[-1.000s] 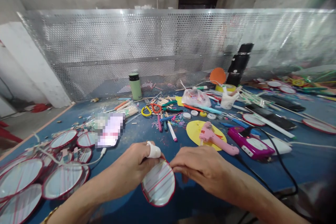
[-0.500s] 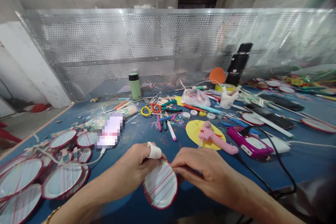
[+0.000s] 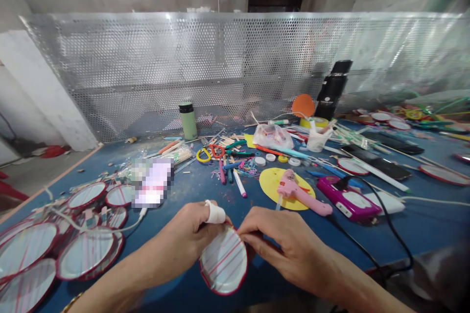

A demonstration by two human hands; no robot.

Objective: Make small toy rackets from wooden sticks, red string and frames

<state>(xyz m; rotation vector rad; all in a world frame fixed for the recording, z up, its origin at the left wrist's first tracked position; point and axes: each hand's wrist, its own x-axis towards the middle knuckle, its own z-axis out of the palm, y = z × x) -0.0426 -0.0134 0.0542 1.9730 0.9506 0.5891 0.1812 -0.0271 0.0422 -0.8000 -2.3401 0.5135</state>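
A small round white disc with a red rim and coloured lines across its face is tilted toward me over the blue table. My left hand grips its upper left edge; a white wrap circles one finger. At the upper right edge, my right hand has thumb and fingertips pinched together against the rim. Whether something small sits in that pinch I cannot make out. Beyond my right hand, a pink glue gun lies on a yellow disc.
Similar red-rimmed discs pile up at the left, by a blurred phone with a white cable. A purple box with a black cord stands right. Farther back are scissors, pens, a green bottle and a black flask.
Both hands stay at the rim, with the disc almost unmoved. The whole view has shifted very slightly.
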